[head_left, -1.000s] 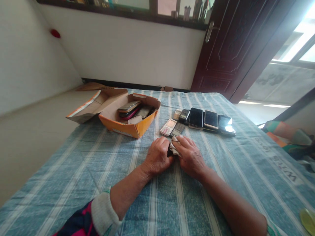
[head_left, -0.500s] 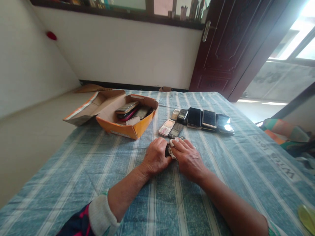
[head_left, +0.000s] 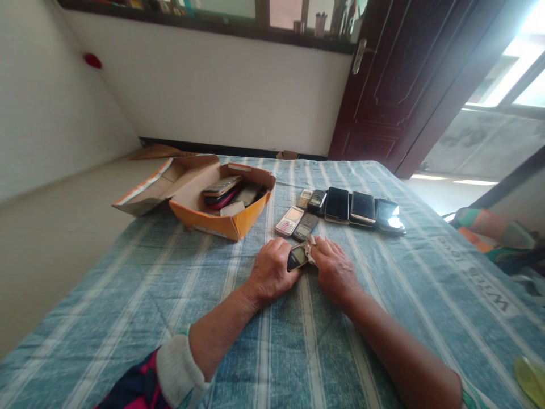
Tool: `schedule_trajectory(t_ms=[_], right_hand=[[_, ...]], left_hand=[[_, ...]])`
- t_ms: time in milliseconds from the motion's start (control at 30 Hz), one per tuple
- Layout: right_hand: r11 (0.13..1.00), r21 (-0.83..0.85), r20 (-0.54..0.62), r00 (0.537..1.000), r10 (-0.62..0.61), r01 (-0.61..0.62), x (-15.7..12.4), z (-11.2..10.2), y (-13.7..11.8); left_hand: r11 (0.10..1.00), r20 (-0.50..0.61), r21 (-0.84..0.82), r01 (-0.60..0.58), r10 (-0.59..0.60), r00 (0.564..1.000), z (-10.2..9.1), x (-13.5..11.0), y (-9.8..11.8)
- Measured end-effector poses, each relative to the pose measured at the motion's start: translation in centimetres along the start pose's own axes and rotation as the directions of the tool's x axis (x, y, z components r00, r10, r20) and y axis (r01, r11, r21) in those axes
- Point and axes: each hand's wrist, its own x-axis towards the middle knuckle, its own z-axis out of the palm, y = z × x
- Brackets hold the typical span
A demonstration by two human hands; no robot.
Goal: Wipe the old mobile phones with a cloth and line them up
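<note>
My left hand (head_left: 275, 267) is closed around one end of a small dark mobile phone (head_left: 297, 257), whose greenish screen faces up. At the phone's other end my right hand (head_left: 336, 270) grips a crumpled white cloth (head_left: 311, 250), pressed against the phone; the fingers cover part of both. Just beyond the hands lie a silver-pink keypad phone (head_left: 289, 221) and a dark keypad phone (head_left: 305, 226), side by side. Behind them are a small gold phone (head_left: 304, 198) and a black keypad phone (head_left: 317, 200).
An orange cardboard box (head_left: 208, 220) with its lid folded back holds several phones (head_left: 223, 186). A black-screened phone (head_left: 338, 203), another smartphone (head_left: 363, 208) and a glossy dark one (head_left: 390, 216) lie in a row on the striped tablecloth (head_left: 238, 352). A yellow-green object (head_left: 531, 378) is at the right edge.
My right hand and the cloth have slid right along the phone, uncovering its screen. My left hand keeps its hold in nearly the same place. The view has shifted slightly.
</note>
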Motion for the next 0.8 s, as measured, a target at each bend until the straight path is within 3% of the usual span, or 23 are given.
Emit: schedule_trajectory(t_ms=[233, 600, 800], right_hand=[[0.991, -0.009, -0.023, 0.991, -0.13, 0.13, -0.1, 0.1, -1.4], [0.996, -0.09, 0.034, 0.999, 0.024, -0.021, 0.6, -0.4, 0.4], [0.992, -0.111, 0.013, 0.998, 0.062, -0.06, 0.2, 0.0, -0.4]], left_hand=[[0.999, -0.004, -0.036, 0.0, 0.0, 1.0, 0.1, 0.1, -0.1], [1.0, 0.008, 0.001, -0.008, 0.008, 1.0, 0.0, 0.1, -0.1], [1.0, 0.012, 0.011, -0.007, 0.007, 1.0, 0.0, 0.1, 0.0]])
